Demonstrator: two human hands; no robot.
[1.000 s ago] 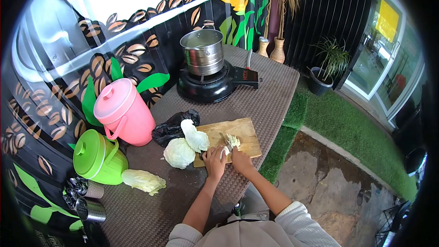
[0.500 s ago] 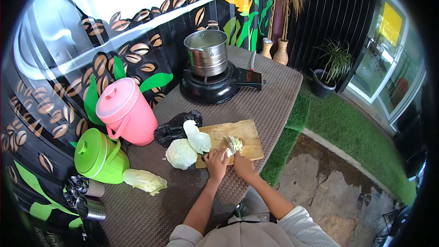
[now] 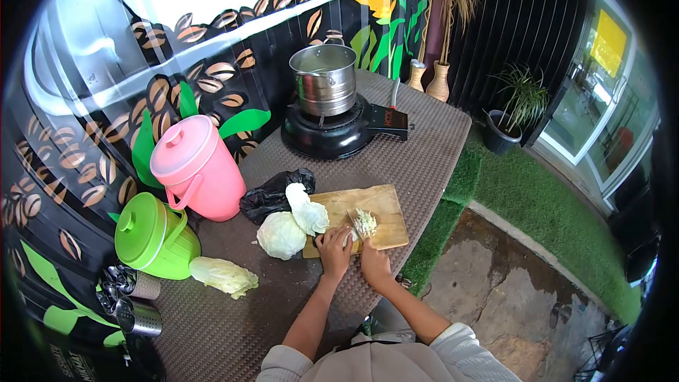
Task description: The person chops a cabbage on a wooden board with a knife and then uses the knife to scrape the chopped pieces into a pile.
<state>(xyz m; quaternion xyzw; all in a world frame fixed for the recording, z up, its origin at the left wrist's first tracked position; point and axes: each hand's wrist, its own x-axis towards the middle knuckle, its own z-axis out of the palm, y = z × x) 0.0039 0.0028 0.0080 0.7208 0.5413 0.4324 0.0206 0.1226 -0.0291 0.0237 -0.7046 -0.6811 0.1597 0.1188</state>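
Note:
A wooden cutting board [image 3: 382, 203] lies on the brown mat-covered table. My left hand [image 3: 332, 251] presses a pale piece of cabbage against the board's near edge. My right hand [image 3: 373, 263] grips a knife [image 3: 352, 222] whose blade rests beside a small pile of shredded cabbage [image 3: 365, 223]. A cabbage wedge [image 3: 307, 210] lies on the board's left end, and a rounded cabbage half [image 3: 281, 235] sits on the table just left of the board.
A pink lidded jug [image 3: 199, 170] and a green lidded jug [image 3: 154, 237] stand at the left. A loose cabbage leaf [image 3: 223, 276], black plastic bag [image 3: 272, 195], steel pot [image 3: 327, 89] on a black burner [image 3: 332, 134], and steel cups [image 3: 134, 304] surround the board.
The hands stay at the board's near edge with small cutting movements; the shredded pile looks slightly larger. The camera view has shifted a little.

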